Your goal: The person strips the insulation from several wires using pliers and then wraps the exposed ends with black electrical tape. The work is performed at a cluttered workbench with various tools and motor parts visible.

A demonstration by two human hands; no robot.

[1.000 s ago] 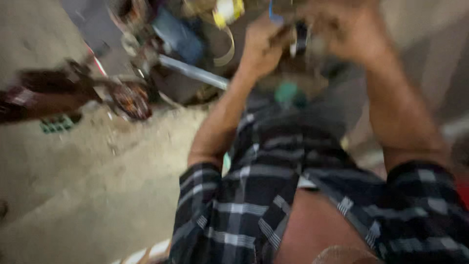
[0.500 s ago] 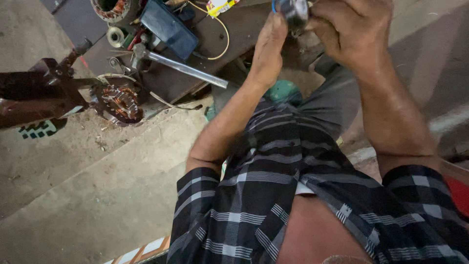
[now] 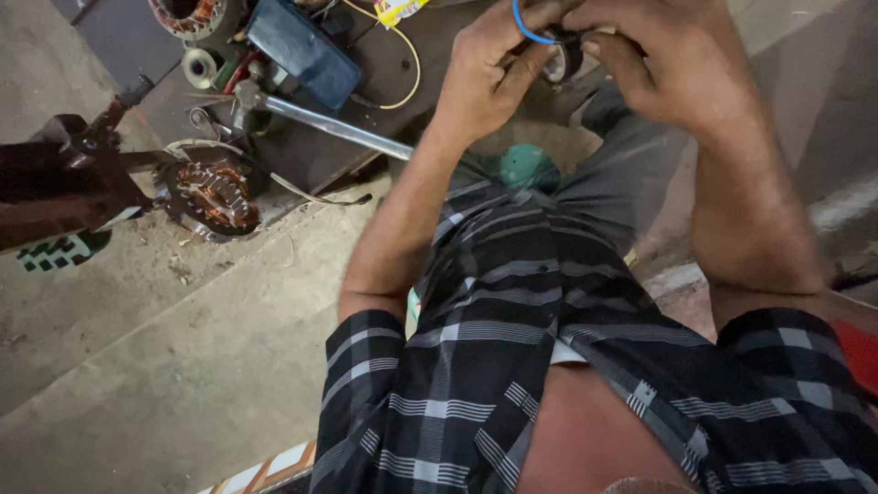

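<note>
My left hand [image 3: 485, 78] and my right hand [image 3: 663, 64] meet at the top of the view, above my lap. Together they pinch a small round dark part [image 3: 562, 59] with a pale centre. A blue wire [image 3: 530, 29] loops from it between my left fingers. My right fingers cover most of the part, so its shape is unclear. Below the hands lie my checked shirt and grey trousers.
On the ground at upper left lie a wound copper motor stator [image 3: 212, 197], a second stator [image 3: 187, 16], a blue box [image 3: 304, 50], a metal rod [image 3: 338, 128] and a yellow wire [image 3: 407, 69]. A rusty dark machine part [image 3: 55, 178] sits at far left. A green round object [image 3: 526, 166] rests by my knee.
The view has steadied and dropped a little, so both hands sit lower in the picture. The blue wire now shows between my left fingers.
</note>
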